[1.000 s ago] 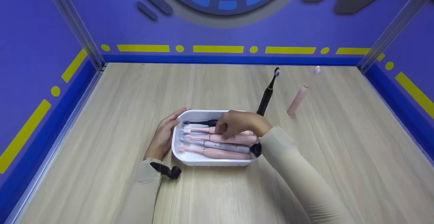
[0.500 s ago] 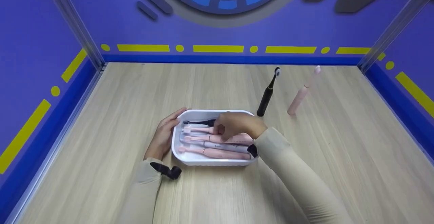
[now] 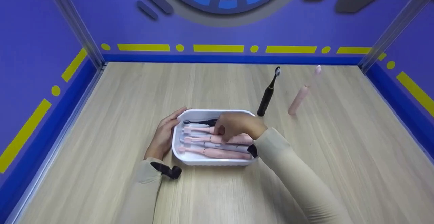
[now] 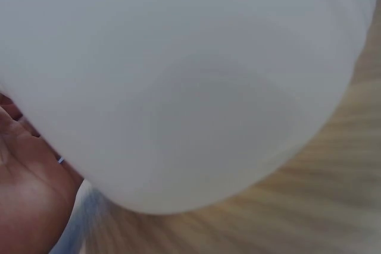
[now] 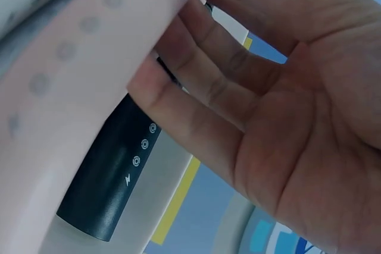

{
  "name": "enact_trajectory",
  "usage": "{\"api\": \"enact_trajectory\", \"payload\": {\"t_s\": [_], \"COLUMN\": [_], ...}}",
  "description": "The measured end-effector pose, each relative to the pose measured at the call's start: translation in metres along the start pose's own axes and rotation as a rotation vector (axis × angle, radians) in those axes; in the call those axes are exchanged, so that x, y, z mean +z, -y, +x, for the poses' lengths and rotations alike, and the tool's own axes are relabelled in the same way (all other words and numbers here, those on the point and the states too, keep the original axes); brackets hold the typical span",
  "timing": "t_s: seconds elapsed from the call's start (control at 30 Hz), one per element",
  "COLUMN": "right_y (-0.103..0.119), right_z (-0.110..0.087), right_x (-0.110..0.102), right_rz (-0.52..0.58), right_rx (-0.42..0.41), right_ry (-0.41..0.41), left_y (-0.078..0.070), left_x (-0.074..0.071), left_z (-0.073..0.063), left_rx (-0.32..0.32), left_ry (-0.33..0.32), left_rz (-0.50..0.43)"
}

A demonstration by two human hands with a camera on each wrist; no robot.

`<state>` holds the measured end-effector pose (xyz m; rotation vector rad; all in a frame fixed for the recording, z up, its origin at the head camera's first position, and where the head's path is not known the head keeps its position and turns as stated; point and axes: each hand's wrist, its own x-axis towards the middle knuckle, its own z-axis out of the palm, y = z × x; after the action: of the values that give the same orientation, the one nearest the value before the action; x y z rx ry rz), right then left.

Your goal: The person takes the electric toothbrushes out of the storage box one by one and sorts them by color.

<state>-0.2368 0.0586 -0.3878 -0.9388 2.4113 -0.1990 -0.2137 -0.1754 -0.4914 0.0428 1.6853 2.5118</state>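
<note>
A white plastic tray (image 3: 217, 163) holds several electric toothbrushes side by side. My left hand (image 3: 161, 136) grips its left end, thumb at the rim; the left wrist view shows the palm (image 4: 30, 188) beside the tray's outer wall. My right hand (image 3: 234, 125) reaches into the tray with curled fingers, pinching a pink toothbrush (image 3: 200, 129) whose handle is mostly hidden under it. Behind it lies a black toothbrush (image 3: 198, 122). In front are another pink toothbrush (image 3: 237, 138), a grey-white marbled toothbrush (image 3: 230, 147) and a pink toothbrush (image 3: 223, 153) nearest the front.
Beyond the tray's right end, a black toothbrush (image 3: 266, 100) and a pink toothbrush (image 3: 298, 99) stand upright on the wooden table (image 3: 101, 132). Blue panels (image 3: 217, 34) with yellow marks enclose the back and sides.
My right hand has shifted slightly left within the tray. The head of the pinched pink toothbrush has turned, its white bristles showing less. My left hand and the tray stay put.
</note>
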Motion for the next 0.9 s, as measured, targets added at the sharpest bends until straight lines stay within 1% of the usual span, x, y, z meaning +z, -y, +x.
{"api": "enact_trajectory", "payload": {"t_s": [0.1,0.27,0.5,0.67,0.9], "right_y": [-0.0002,-0.0005,0.0009,0.002,0.002], "right_z": [-0.0007,-0.0022,-0.0029,-0.0031,-0.0033], "right_x": [-0.0001,0.0005,0.0006,0.0016,0.0016], "right_rz": [-0.001,0.018,0.034,0.037,0.034], "right_rx": [0.002,0.044,0.079,0.084,0.07], "right_ry": [-0.017,-0.056,-0.053,-0.051,-0.047], "left_y": [0.0002,0.0007,0.001,0.0009,0.0004], "left_x": [-0.0001,-0.0001,0.0,-0.0006,-0.0004], "left_z": [0.0004,0.0017,0.0015,0.0006,0.0001], "left_rx": [-0.001,0.005,0.008,0.004,0.008], "left_ry": [0.003,0.006,0.004,0.009,0.018], "left_rz": [-0.011,-0.017,-0.031,-0.023,-0.028]}}
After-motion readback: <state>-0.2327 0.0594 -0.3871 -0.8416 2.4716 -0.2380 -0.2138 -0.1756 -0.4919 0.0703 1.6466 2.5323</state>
